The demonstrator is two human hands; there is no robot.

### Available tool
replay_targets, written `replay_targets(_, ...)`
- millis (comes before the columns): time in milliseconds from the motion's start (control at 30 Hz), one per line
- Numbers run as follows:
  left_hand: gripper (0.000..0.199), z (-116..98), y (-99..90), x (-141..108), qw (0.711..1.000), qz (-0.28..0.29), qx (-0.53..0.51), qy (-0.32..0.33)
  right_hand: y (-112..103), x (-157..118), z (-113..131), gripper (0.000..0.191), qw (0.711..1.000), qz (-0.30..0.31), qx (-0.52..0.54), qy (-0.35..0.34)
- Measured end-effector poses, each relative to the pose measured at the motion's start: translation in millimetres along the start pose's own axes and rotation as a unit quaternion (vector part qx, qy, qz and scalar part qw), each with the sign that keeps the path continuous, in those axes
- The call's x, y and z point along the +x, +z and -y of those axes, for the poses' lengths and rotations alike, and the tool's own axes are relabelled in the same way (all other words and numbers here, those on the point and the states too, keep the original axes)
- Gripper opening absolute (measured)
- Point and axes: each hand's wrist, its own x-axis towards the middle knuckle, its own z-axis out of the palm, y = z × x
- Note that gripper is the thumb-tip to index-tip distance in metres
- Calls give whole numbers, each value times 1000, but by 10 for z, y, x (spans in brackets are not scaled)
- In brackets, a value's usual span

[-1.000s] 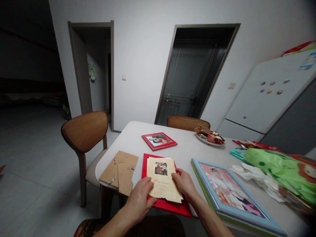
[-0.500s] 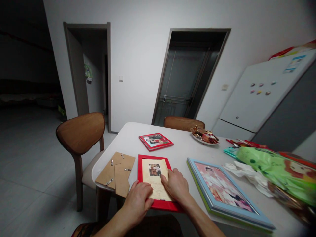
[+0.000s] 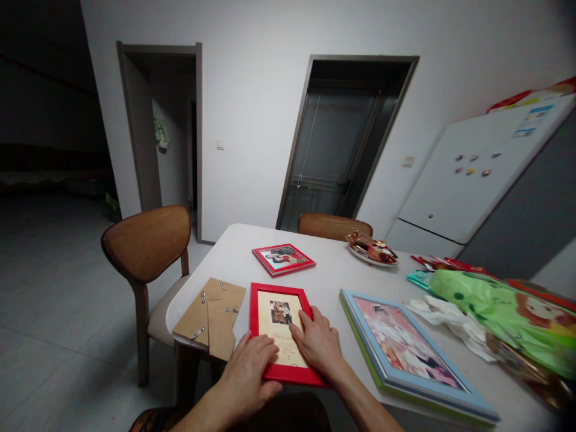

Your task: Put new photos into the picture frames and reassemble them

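A red picture frame lies face up at the table's near edge. Inside its border is a cream paper insert with a small printed photo and faint lettering. My left hand rests over the frame's lower left side, fingers stretched onto the paper. Across the right side lies my right hand, fingers spread, its thumb and fingertips touching the insert and border. Neither hand grips anything. Left of the frame is a brown backing board with metal clips and a stand flap. A smaller red-framed photo lies beyond.
Stacked blue and green picture frames lie on the right, beside crumpled white tissue and a green plastic package. A plate of snacks stands at the back of the white table. Wooden chairs stand around it.
The paper insert now sits within the red border; before, it overlapped the frame's edge. My left fingers have straightened out, and my right hand has shifted slightly to the left.
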Motion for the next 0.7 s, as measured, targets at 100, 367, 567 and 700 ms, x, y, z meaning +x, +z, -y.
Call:
replay_targets(100, 47, 177, -176, -122, 1000, -20, 6, -19, -50, -43, 63, 44, 998, -43, 34, -12)
replay_targets(367, 54, 1118, -606, -497, 973, -62, 140, -172, -258, -333, 924, 32, 952, -38, 205, -224)
replay_targets(567, 35, 1289, -580, -525, 969, -112, 166, -142, -96, -303, 1422, 49, 956, -5, 196, -218)
replay_targets(700, 30, 1261, -617, -536, 967, -144, 159, -138, -84, -245, 1397, 31, 949, -9, 231, -215)
